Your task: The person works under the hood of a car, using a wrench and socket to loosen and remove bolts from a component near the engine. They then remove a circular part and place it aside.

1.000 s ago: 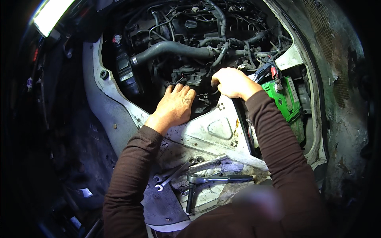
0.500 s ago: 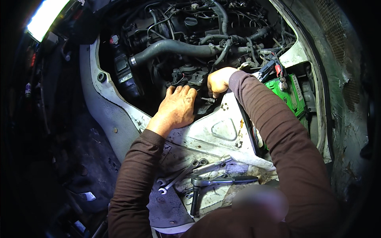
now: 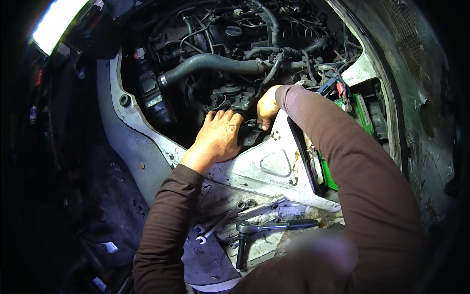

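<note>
Both my hands reach into the engine bay over its pale front panel (image 3: 245,171). My left hand (image 3: 219,136) lies back upward just past the panel's inner edge. Its fingers are close together and bent down, and their tips are hidden beside a black engine part (image 3: 240,100). A short way to the right, my right hand (image 3: 267,109) is curled with its fingers pointing down. Whatever either hand grips is out of sight. Between them a dark bracket-like piece (image 3: 250,136) sits low in the bay.
A ratchet wrench (image 3: 276,225) with a long socket lies on the panel near me, beside several spanners (image 3: 220,220). A green battery (image 3: 363,115) stands right, partly behind my right arm. A thick black hose (image 3: 210,63) crosses the bay. A bright lamp (image 3: 58,24) shines at upper left.
My right forearm and elbow have swung slightly outward and toward me, baring the battery's lower corner. My right hand has turned a little in place; the left hand has barely moved.
</note>
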### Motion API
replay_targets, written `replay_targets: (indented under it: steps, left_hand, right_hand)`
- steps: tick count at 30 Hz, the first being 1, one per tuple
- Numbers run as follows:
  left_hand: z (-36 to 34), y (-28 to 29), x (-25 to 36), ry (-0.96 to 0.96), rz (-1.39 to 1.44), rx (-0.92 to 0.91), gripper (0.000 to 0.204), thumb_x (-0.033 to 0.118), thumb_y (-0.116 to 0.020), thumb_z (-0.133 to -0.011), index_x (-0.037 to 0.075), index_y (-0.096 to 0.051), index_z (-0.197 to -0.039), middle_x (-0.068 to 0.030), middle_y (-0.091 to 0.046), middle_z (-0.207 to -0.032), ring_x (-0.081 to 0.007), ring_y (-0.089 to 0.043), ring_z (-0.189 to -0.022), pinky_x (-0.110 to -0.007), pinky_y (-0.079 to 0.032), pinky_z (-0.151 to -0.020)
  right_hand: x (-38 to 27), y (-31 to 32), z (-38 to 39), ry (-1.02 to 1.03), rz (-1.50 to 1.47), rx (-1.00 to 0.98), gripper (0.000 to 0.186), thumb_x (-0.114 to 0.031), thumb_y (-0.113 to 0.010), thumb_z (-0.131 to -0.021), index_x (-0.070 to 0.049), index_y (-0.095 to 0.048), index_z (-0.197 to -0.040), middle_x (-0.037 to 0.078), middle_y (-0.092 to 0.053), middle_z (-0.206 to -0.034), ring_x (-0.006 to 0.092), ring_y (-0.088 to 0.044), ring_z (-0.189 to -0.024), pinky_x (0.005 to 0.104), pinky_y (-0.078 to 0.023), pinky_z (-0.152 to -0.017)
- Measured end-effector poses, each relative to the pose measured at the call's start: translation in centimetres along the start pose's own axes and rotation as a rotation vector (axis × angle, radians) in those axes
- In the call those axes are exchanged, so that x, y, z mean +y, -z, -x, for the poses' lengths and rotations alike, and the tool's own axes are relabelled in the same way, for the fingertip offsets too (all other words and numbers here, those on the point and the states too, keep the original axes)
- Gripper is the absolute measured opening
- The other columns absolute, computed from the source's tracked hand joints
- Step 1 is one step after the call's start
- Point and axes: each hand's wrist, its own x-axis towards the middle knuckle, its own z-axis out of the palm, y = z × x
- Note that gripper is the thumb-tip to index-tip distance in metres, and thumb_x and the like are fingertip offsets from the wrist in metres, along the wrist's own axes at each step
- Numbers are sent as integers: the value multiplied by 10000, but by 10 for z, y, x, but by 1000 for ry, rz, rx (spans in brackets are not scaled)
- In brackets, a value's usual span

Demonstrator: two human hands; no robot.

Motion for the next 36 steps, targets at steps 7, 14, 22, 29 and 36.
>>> replay_targets:
  steps: [7, 14, 22, 29, 36]
  left_hand:
    - [-5, 17, -5, -81, 194, 53, 672, 219, -740, -806, 21, -584, -1430, -216, -689, -1314, -373, -647, -1240, -446, -507, -1084]
    - [-17, 8, -11, 36, 207, 324, 249, 285, -708, -958, 42, -684, -1002, -201, -748, -954, -401, -735, -912, -481, -599, -794]
    - [-32, 4, -16, 83, 187, 559, 263, 278, -772, -926, 45, -727, -1037, -168, -722, -908, -395, -713, -859, -457, -582, -738]
    - [-29, 11, 1, 247, -190, 970, 289, 288, -865, -796, 78, -673, -850, -68, -596, -776, -323, -656, -810, -406, -565, -698]
    - [0, 4, 26, -128, -150, 882, 203, 184, -813, -744, 115, -623, -739, -45, -591, -779, -252, -614, -790, -387, -527, -726]
  right_hand:
    - [22, -3, 3, 95, -7, 289, 457, -294, -857, -831, -84, -789, -1231, 120, -794, -1156, 281, -736, -1052, 423, -541, -956]
    - [7, -4, 37, -12, -38, 377, 389, -251, -848, -789, -76, -806, -1134, 108, -795, -1080, 258, -739, -996, 405, -552, -889]
    - [33, -3, 7, 218, -131, 350, 433, -257, -880, -809, -78, -775, -1189, 104, -792, -1055, 248, -732, -999, 398, -539, -900]
    - [21, -5, 10, 56, -80, 427, 498, -291, -902, -781, -41, -756, -1186, 129, -786, -1061, 268, -731, -998, 397, -541, -898]
    - [18, -8, 14, 42, 9, 493, 493, -301, -887, -795, -52, -762, -1201, 140, -781, -1151, 304, -731, -1065, 421, -542, -931]
